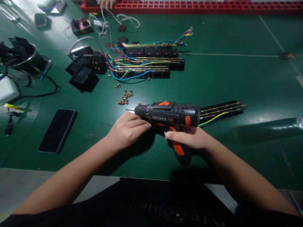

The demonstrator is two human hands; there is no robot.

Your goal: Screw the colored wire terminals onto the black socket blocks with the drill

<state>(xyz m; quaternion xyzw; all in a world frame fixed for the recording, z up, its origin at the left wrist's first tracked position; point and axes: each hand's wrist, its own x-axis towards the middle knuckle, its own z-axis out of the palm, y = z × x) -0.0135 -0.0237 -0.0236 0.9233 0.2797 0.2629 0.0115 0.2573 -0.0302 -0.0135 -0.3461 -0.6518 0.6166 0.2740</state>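
Observation:
My right hand (193,136) is wrapped around the grip of a black and orange cordless drill (175,115), its thin bit pointing left. Just below the drill's chuck, my left hand (129,129) is closed with the fingers curled. What it pinches is hidden by the hand and the drill. Behind the drill body, a black strip (220,113) with brass bars and a yellow-green wire sticks out to the right. Small brass-coloured screws (125,97) lie loose beyond my left hand.
Several wired black socket strips (149,64) lie farther back beside black boxes (85,77). A phone (57,130) rests at left, near a container (35,56) of dark parts. Another person's hand (107,3) is by the red grid rail (189,7) at the far edge.

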